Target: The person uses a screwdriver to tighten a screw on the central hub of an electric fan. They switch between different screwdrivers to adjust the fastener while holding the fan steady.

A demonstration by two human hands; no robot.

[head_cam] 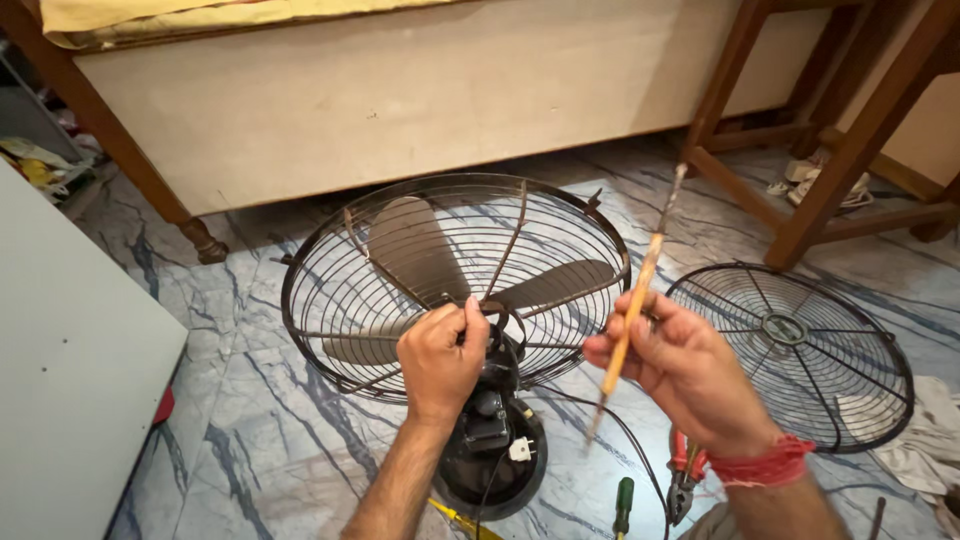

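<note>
On the marble floor (250,440) by the bed, left hand (440,355) pinches the fan (455,285) hub behind its cage, right hand (680,370) pinching a thin wooden-handled brush (632,305); holding the hub firmly seems wise.

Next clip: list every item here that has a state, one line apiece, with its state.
Fan: front guard off, blades bare.
Front guard: detached, flat on floor.
Left hand: gripping the fan hub.
Right hand: closed on brush, held tilted.
Pliers: lying on floor.
</note>
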